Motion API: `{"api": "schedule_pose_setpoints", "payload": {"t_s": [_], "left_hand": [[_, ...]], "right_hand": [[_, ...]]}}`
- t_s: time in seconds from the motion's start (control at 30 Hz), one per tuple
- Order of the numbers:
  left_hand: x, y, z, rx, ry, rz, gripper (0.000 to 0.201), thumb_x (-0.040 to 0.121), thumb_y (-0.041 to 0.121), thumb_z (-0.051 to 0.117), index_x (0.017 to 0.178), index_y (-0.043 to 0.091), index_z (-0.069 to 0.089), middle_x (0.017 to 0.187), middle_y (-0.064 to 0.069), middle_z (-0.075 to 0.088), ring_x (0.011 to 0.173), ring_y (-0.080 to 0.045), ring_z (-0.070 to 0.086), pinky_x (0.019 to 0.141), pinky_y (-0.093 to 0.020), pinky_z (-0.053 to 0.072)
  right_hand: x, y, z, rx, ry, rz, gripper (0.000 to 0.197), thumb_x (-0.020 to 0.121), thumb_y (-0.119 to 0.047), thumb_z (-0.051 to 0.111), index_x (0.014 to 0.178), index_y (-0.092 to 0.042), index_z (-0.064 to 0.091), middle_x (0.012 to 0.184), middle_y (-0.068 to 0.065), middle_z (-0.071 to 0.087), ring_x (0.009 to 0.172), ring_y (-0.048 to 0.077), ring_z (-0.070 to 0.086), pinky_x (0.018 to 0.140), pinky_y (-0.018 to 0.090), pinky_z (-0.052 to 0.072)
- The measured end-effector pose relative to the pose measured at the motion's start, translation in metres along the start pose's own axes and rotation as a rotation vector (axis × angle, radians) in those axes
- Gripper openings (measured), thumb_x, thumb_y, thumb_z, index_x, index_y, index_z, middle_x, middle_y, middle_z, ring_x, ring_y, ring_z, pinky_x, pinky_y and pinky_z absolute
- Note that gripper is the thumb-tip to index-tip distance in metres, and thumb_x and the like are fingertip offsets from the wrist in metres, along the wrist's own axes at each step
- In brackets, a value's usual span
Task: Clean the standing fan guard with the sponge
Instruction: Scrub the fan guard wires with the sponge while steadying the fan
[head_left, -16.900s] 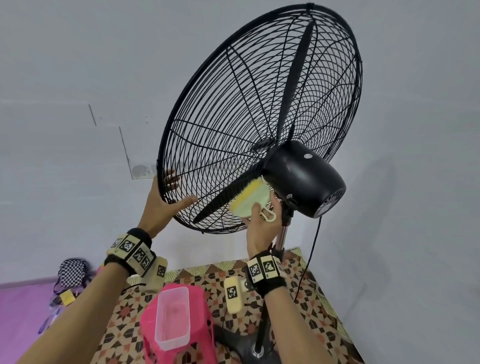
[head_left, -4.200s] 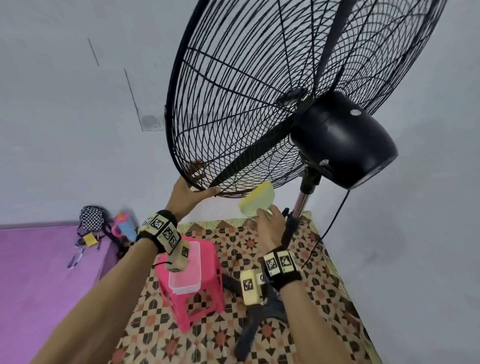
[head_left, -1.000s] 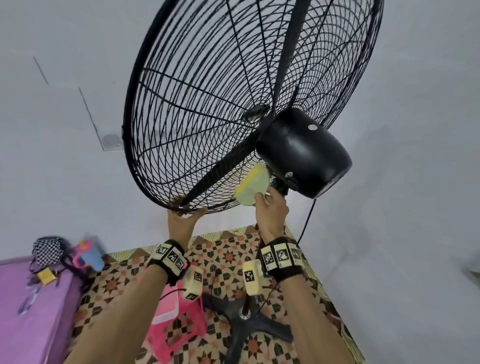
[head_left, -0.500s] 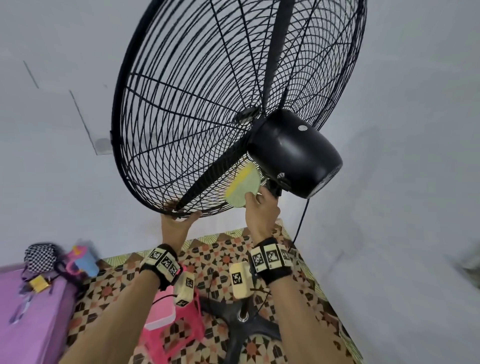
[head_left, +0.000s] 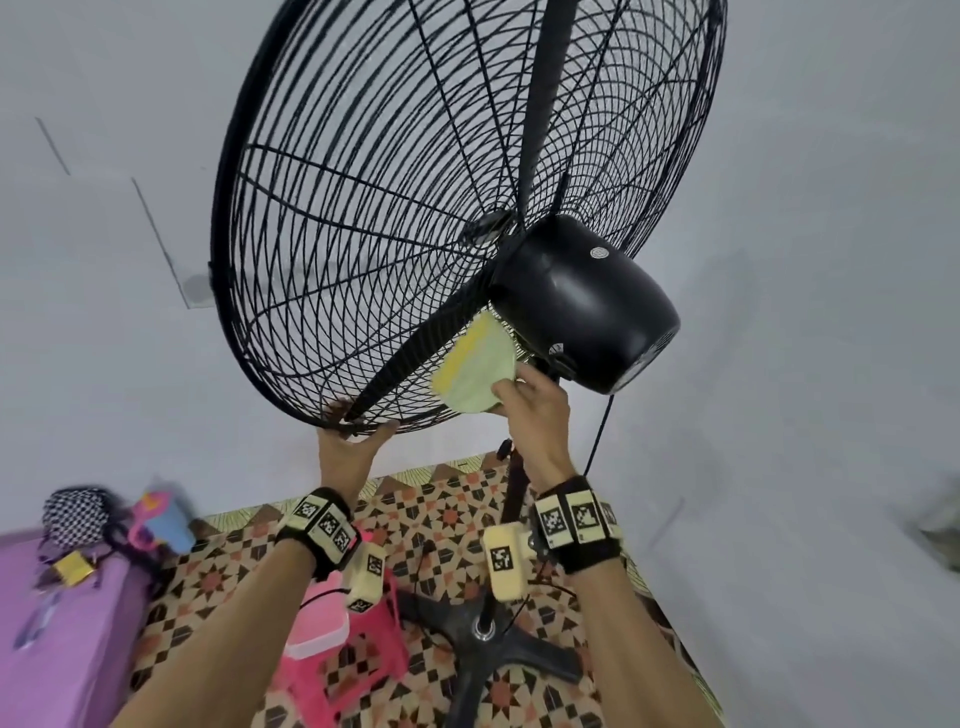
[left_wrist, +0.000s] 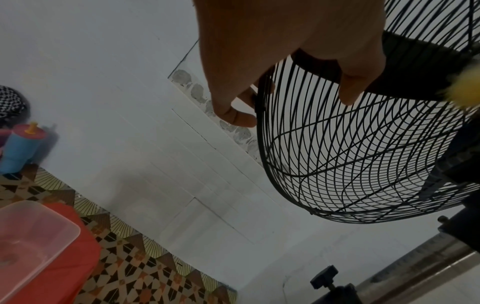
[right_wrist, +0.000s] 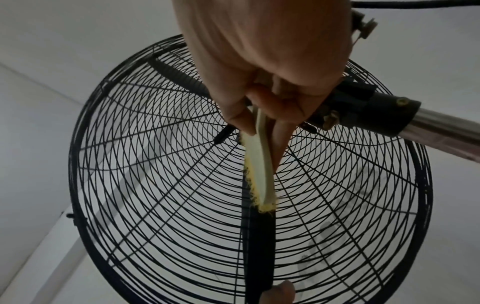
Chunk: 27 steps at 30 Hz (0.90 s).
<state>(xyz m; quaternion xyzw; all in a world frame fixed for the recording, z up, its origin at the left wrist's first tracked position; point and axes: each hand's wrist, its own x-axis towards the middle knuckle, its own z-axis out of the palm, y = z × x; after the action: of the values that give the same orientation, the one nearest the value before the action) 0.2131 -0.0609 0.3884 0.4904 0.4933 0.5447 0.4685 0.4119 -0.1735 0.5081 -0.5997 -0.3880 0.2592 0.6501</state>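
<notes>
A left hand (head_left: 347, 451) grips the black wire fan guard's (head_left: 332, 218) lower rim while the right hand (head_left: 535, 410) pinches a yellow-green sponge (head_left: 475, 371) against its rear wires.

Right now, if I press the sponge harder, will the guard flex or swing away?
Probably flexes slightly: the fan guard is thin wire. The left hand grips its lower rim, which should limit swinging. The sponge, pinched in the right hand, looks soft and likely compresses first.
</notes>
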Motion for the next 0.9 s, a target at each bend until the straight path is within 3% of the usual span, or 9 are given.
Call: {"api": "schedule_pose_setpoints", "payload": {"t_s": [0.13, 0.23, 0.3, 0.37, 0.43, 0.5, 0.7, 0.8, 0.9], "left_hand": [[-0.001, -0.001, 0.003, -0.010, -0.008, -0.010, 0.067, 0.078, 0.025, 0.093, 0.129, 0.021, 0.050, 0.126, -0.001, 0.061, 0.121, -0.025, 0.059, 0.110, -0.052, 0.047], [0.000, 0.000, 0.003, -0.015, 0.002, -0.011, 0.071, 0.076, 0.025, 0.094, 0.132, 0.020, 0.051, 0.126, 0.000, 0.062, 0.122, -0.025, 0.059, 0.111, -0.054, 0.047], [0.000, 0.000, 0.001, -0.011, -0.003, -0.050, 0.071, 0.076, 0.027, 0.094, 0.131, 0.024, 0.049, 0.124, 0.005, 0.061, 0.122, -0.024, 0.058, 0.109, -0.057, 0.046], [-0.001, 0.000, -0.001, -0.009, -0.003, -0.063, 0.070, 0.077, 0.026, 0.094, 0.130, 0.026, 0.049, 0.122, 0.006, 0.061, 0.122, -0.023, 0.057, 0.109, -0.059, 0.045], [-0.001, 0.001, 0.000, -0.003, 0.005, -0.053, 0.068, 0.077, 0.025, 0.094, 0.129, 0.024, 0.050, 0.124, 0.002, 0.062, 0.123, -0.023, 0.058, 0.109, -0.059, 0.046], [-0.003, 0.001, 0.002, 0.000, 0.001, -0.043, 0.070, 0.077, 0.025, 0.094, 0.132, 0.021, 0.049, 0.129, -0.002, 0.061, 0.124, -0.024, 0.058, 0.109, -0.055, 0.046], [0.001, -0.001, 0.001, 0.005, 0.003, -0.006, 0.067, 0.076, 0.021, 0.094, 0.129, 0.016, 0.053, 0.125, -0.008, 0.064, 0.113, -0.022, 0.061, 0.107, -0.049, 0.049], [0.004, -0.006, -0.002, 0.010, 0.003, 0.006, 0.065, 0.074, 0.025, 0.096, 0.126, 0.017, 0.057, 0.122, -0.007, 0.066, 0.115, -0.025, 0.063, 0.107, -0.052, 0.050], [0.003, -0.006, 0.000, 0.016, -0.004, 0.022, 0.062, 0.075, 0.024, 0.095, 0.123, 0.017, 0.057, 0.119, -0.004, 0.066, 0.114, -0.024, 0.063, 0.105, -0.047, 0.050]], "right_hand": [[-0.002, 0.005, -0.007, -0.122, 0.110, -0.070, 0.021, 0.095, -0.011, 0.061, 0.091, -0.028, 0.072, 0.088, -0.016, 0.075, 0.087, 0.008, 0.074, 0.076, 0.029, 0.063], [0.005, 0.004, 0.005, -0.260, 0.142, -0.110, 0.014, 0.096, -0.018, 0.060, 0.102, -0.022, 0.072, 0.092, -0.012, 0.071, 0.090, 0.015, 0.068, 0.081, 0.027, 0.059], [0.005, 0.005, 0.014, -0.264, 0.118, -0.134, 0.013, 0.092, -0.029, 0.059, 0.099, -0.029, 0.070, 0.087, -0.024, 0.071, 0.097, 0.020, 0.067, 0.082, 0.038, 0.060], [-0.002, 0.001, 0.017, -0.251, 0.107, -0.177, 0.018, 0.091, -0.026, 0.062, 0.105, -0.032, 0.072, 0.083, -0.035, 0.067, 0.102, 0.015, 0.067, 0.079, 0.028, 0.059], [-0.010, -0.001, 0.011, -0.225, 0.120, -0.226, 0.020, 0.093, -0.014, 0.065, 0.107, -0.021, 0.077, 0.090, -0.025, 0.069, 0.098, 0.001, 0.066, 0.069, 0.010, 0.052], [-0.012, 0.005, 0.003, -0.215, 0.156, -0.226, 0.016, 0.094, -0.010, 0.065, 0.106, -0.012, 0.076, 0.088, -0.020, 0.069, 0.089, -0.008, 0.066, 0.062, 0.009, 0.051], [-0.001, 0.011, 0.019, -0.318, 0.223, -0.176, 0.020, 0.098, -0.018, 0.061, 0.114, -0.014, 0.073, 0.115, 0.004, 0.075, 0.105, 0.022, 0.070, 0.062, 0.009, 0.049], [-0.012, 0.006, 0.023, -0.265, 0.157, -0.260, 0.029, 0.098, -0.013, 0.063, 0.125, -0.012, 0.073, 0.120, 0.005, 0.075, 0.106, 0.017, 0.069, 0.063, 0.014, 0.058], [-0.020, 0.009, 0.015, -0.193, 0.199, -0.250, 0.022, 0.097, -0.011, 0.063, 0.116, -0.011, 0.074, 0.107, -0.004, 0.073, 0.105, 0.013, 0.068, 0.067, 0.018, 0.060]]}}
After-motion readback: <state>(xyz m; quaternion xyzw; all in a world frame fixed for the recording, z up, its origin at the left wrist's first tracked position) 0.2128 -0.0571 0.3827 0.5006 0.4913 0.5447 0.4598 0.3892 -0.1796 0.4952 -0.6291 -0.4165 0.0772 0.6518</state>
